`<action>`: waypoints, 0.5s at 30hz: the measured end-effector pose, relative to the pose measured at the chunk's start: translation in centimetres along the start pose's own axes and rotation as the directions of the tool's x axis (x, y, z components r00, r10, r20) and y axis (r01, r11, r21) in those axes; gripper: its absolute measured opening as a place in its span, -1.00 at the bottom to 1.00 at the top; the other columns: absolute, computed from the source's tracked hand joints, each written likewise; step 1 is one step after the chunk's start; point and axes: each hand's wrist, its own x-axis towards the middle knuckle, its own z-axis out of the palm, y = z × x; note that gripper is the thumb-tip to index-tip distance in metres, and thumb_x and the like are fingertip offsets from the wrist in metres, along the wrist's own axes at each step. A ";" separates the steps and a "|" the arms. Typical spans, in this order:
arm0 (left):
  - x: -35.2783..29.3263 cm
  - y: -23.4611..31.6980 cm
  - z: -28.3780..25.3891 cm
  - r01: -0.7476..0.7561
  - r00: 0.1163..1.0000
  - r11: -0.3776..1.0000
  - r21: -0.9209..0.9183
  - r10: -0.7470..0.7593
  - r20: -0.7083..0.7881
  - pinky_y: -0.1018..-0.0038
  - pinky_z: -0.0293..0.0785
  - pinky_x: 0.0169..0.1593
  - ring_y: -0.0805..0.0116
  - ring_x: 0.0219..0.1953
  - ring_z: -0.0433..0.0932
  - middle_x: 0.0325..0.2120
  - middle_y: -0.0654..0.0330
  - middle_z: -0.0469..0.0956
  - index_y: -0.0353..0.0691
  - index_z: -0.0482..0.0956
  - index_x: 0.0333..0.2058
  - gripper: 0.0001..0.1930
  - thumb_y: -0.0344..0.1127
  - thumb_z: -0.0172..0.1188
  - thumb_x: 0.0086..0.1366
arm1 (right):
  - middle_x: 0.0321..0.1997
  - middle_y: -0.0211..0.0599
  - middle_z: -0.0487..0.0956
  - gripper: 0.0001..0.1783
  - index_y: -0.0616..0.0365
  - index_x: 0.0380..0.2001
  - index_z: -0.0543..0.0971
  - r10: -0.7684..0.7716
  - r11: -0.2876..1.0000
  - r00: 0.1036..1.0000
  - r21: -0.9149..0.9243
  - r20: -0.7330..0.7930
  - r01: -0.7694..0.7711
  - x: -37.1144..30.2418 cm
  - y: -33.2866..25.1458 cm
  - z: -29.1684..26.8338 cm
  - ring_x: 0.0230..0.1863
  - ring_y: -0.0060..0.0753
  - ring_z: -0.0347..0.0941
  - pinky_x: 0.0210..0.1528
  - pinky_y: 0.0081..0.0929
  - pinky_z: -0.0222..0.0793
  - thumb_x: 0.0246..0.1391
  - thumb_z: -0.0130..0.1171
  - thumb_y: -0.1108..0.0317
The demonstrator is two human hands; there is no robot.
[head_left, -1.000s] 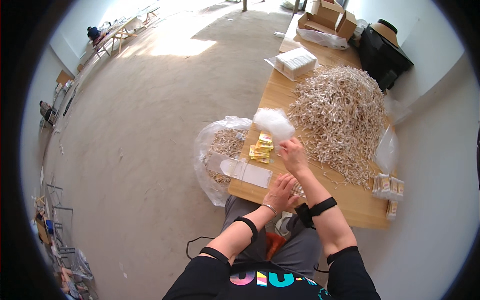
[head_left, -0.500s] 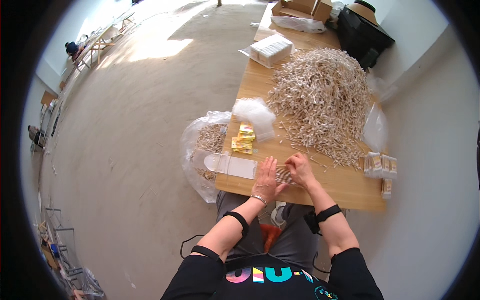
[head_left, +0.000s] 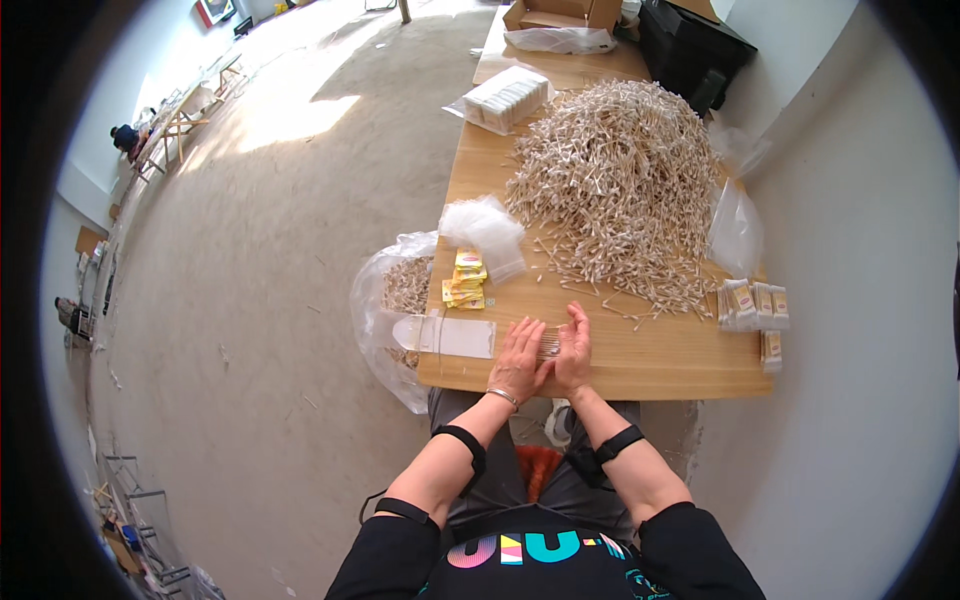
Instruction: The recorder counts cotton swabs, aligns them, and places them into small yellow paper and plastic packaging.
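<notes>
At the table's near edge, a small row of cotton swabs (head_left: 549, 345) lies between my two hands. My left hand (head_left: 517, 360) lies over their left end with its fingers stretched out. My right hand (head_left: 573, 350) stands on edge against their right end, fingers extended and slightly bent. The thumbs come close together at the near side. Left of my left hand is a flat white plate with a clear rounded end (head_left: 465, 338), reaching past the table's left edge. Beyond it lie yellow printed cards (head_left: 465, 280) and a stack of clear plastic bags (head_left: 485, 235).
A large heap of loose cotton swabs (head_left: 620, 180) covers the middle of the wooden table (head_left: 680, 365). Filled packets (head_left: 752, 305) stand at the right edge. A wrapped white bundle (head_left: 505, 98), an open carton (head_left: 565, 14) and a black bin (head_left: 690, 50) are farther back. A clear sack (head_left: 372, 340) hangs at left.
My right hand has gone from pinching at the swabs to standing straight against their right end, closer to my left hand. The whole view has shifted slightly.
</notes>
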 end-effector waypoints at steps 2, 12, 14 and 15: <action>-0.1 0.2 0.0 0.013 1.000 1.000 -0.026 -0.013 0.010 0.15 -0.04 0.33 0.02 0.26 0.11 0.13 -0.03 0.24 -0.34 0.20 0.14 -0.29 -0.18 0.26 0.05 | 0.25 0.02 0.20 -0.58 0.32 0.06 0.27 -0.039 0.996 0.999 -0.074 -0.003 0.039 0.2 0.3 -1.3 0.29 -0.07 0.09 0.32 -0.29 -0.07 0.15 -0.15 0.37; 1.3 1.6 -0.4 0.018 0.951 0.953 0.301 -0.109 0.289 0.15 -0.36 0.36 0.13 0.37 -0.21 0.30 0.00 -0.07 -0.33 -0.08 0.27 -0.07 0.18 0.06 0.13 | 0.18 0.05 0.30 -0.60 0.31 0.04 0.31 -0.180 0.931 0.981 -0.310 0.066 0.191 0.5 0.2 -3.8 0.21 -0.01 0.22 0.23 -0.28 0.14 0.16 -0.13 0.35; 2.7 1.9 -1.2 0.023 0.911 0.947 0.322 -0.153 0.384 0.14 -0.40 0.36 0.09 0.38 -0.28 0.33 -0.01 -0.15 -0.30 -0.11 0.29 -0.07 0.20 0.02 0.15 | 0.14 0.07 0.33 -0.60 0.31 0.02 0.33 -0.183 0.941 0.982 -0.280 0.052 0.190 0.6 0.0 -3.8 0.17 0.06 0.24 0.22 -0.24 0.12 0.15 -0.12 0.31; 3.1 1.8 -1.1 0.021 0.909 0.946 0.323 -0.153 0.388 0.14 -0.40 0.36 0.09 0.38 -0.28 0.33 -0.01 -0.15 -0.30 -0.11 0.29 -0.07 0.20 0.02 0.15 | 0.14 0.07 0.33 -0.59 0.31 0.02 0.33 -0.192 0.935 0.979 -0.290 0.069 0.204 0.6 -0.1 -3.8 0.17 0.05 0.24 0.22 -0.24 0.13 0.15 -0.12 0.31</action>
